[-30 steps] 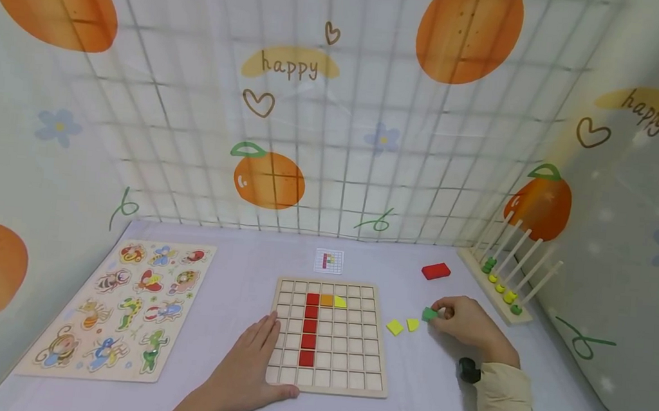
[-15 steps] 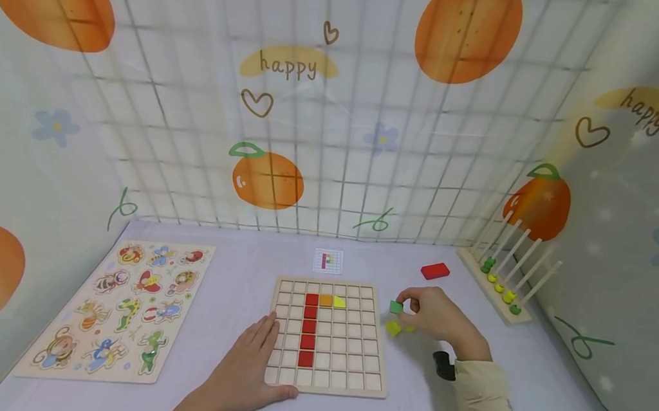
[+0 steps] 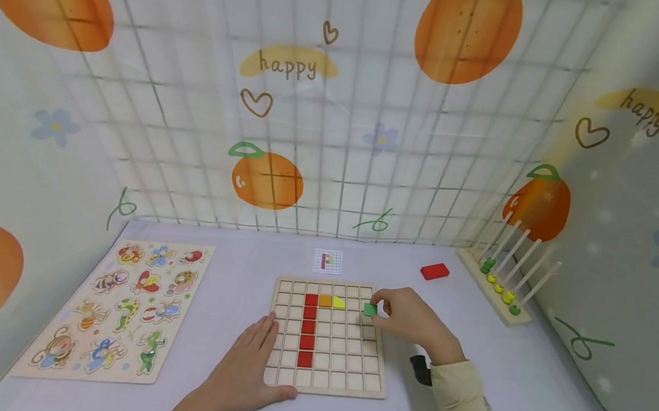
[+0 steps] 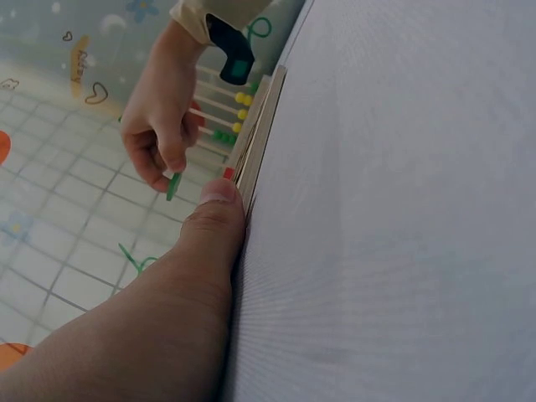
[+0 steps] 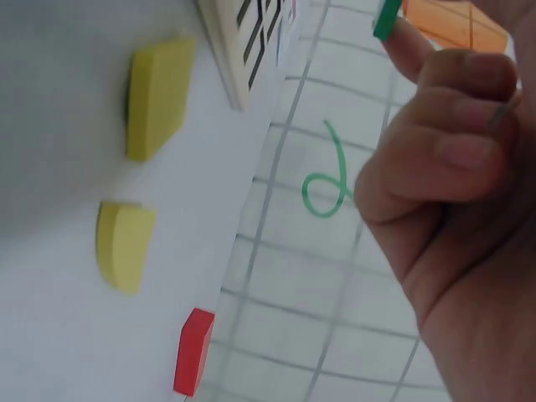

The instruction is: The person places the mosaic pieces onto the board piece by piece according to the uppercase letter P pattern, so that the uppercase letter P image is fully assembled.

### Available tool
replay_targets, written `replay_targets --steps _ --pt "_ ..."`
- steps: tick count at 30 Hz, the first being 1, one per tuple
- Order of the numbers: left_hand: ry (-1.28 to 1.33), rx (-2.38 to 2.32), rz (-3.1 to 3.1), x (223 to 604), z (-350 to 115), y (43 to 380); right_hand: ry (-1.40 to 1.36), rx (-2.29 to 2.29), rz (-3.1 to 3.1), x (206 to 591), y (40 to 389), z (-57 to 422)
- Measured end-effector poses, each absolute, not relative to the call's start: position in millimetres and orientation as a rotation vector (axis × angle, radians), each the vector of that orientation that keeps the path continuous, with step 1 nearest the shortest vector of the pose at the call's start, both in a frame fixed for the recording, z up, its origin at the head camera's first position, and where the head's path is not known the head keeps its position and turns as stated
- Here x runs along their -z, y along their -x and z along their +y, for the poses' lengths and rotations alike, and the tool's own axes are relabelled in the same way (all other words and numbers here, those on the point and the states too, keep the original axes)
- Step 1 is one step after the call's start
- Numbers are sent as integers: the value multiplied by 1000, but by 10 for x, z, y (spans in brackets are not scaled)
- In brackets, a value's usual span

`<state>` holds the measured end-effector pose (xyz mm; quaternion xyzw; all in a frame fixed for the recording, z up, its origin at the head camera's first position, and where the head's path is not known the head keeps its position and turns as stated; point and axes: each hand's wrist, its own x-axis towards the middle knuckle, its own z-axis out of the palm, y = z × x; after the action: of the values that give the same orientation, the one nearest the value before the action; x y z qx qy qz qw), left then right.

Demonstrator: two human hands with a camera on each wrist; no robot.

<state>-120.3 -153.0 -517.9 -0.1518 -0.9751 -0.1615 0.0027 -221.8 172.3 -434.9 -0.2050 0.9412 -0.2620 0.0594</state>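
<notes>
My right hand (image 3: 416,319) pinches a green square block (image 3: 370,309) between thumb and fingertips, held over the right edge of the wooden grid board (image 3: 326,391). In the right wrist view, the green block (image 5: 387,18) shows only at the top edge. My left hand (image 3: 244,363) lies along the board's left side, fingers straight, thumb at the front rim. In the grid, several red squares (image 3: 308,327) form a column. An orange square (image 3: 326,301) and a yellow rounded piece (image 3: 338,302) continue rightward from its top.
A yellow square block (image 5: 159,96) and a yellow rounded block (image 5: 124,244) lie right of the board, hidden behind my right hand in the head view. A red block (image 3: 435,271), a pattern card (image 3: 327,261), an insect puzzle (image 3: 114,311) and a bead rack (image 3: 494,286) surround the board.
My right hand has carried the green block leftward, from beside the yellow blocks to over the board's right edge. The left hand stays in place.
</notes>
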Motion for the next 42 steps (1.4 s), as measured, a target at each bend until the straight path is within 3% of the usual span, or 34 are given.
replay_targets --steps 42 --pt "474 493 -3072 5173 -1536 1203 797 663 2880 4382 2116 1138"
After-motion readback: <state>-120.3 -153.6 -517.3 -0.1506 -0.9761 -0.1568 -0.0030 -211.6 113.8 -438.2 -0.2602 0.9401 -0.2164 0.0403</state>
